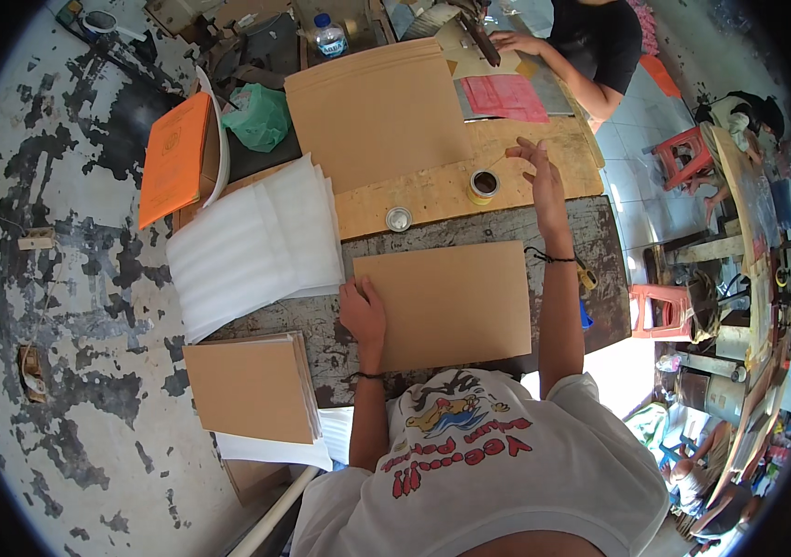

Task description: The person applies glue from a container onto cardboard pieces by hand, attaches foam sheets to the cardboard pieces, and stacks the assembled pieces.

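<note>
At left, a cardboard stack lay beside white foam sheets. The left hand rested, fingers loosely open, on the left edge of a flat cardboard sheet, its face seemingly unworked. The lid was already off the can; beside it the right hand bent its fingers, though whether they pinched anything I couldn't tell. A narrow strip of desk gave room rightward.

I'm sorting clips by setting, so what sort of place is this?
Probably a small workshop: brown cardboard lies on a scuffed table, white sheets are piled to its left, and an open can stands beyond it.
</note>
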Motion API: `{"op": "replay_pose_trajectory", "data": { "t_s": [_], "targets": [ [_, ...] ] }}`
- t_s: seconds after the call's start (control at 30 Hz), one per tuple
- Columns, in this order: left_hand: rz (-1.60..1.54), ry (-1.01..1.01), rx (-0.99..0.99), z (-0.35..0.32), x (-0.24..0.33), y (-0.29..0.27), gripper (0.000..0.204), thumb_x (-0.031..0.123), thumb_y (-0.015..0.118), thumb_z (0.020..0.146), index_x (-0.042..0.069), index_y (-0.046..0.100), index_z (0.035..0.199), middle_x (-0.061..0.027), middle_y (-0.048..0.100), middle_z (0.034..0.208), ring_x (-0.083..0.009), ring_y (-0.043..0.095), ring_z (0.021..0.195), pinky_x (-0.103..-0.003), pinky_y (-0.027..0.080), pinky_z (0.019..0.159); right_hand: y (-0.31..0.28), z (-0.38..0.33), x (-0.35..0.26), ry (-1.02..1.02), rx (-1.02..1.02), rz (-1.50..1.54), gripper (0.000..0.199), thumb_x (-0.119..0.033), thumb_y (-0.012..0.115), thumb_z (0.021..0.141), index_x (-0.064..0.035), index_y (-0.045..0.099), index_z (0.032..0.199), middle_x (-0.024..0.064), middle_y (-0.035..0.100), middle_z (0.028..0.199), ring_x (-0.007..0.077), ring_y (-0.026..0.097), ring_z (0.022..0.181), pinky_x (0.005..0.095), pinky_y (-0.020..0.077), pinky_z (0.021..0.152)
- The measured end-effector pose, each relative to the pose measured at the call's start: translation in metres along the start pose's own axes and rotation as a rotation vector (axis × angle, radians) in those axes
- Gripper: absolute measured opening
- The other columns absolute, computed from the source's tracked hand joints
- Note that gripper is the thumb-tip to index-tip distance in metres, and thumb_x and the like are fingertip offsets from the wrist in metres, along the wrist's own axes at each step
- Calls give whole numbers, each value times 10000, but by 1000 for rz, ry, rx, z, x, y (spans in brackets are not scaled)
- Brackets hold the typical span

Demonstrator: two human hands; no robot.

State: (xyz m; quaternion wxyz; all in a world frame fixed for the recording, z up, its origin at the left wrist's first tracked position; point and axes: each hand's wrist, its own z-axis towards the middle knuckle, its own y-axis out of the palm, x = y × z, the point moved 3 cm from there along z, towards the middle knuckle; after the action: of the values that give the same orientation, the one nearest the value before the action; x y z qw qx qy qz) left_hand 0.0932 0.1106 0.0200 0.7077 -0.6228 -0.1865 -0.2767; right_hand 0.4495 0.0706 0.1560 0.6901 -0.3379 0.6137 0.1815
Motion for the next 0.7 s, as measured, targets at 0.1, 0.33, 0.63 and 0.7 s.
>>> {"op": "replay_pose_trajectory", "data": {
  "t_s": [0.1,0.33,0.63,0.7],
  "targets": [
    [-8,11,15,-1,-2,-2,395,316,508,1038,-40,618,1170,-198,625,1055,-412,642,936,-473,520,771,-3,-2,-32,-77,16,28,743,-589,241,1064,-5,691,1158,145,621,1346,298,506,1318,467,383,1090],
    [-7,5,12,0,-2,-2,371,304,516,1032,-30,622,1154,-190,620,1043,-410,642,923,-472,520,766,-17,17,-80,-203,40,65,762,-617,258,1057,8,624,1291,126,643,1300,259,568,1236,446,393,1090],
    [-32,22,24,2,-3,-1,363,296,527,1025,-29,622,1156,-192,621,1046,-407,644,921,-478,520,763,-40,33,-126,-371,65,143,646,-532,311,1088,5,660,1176,133,561,1422,222,533,1269,404,377,1082],
    [-37,-14,-19,1,-4,0,354,285,531,1020,-25,623,1164,-190,623,1057,-410,641,933,-480,518,773,-43,27,-136,-416,50,122,628,-519,305,1094,-2,654,1168,130,559,1419,215,530,1257,409,374,1078]
  ]
}}
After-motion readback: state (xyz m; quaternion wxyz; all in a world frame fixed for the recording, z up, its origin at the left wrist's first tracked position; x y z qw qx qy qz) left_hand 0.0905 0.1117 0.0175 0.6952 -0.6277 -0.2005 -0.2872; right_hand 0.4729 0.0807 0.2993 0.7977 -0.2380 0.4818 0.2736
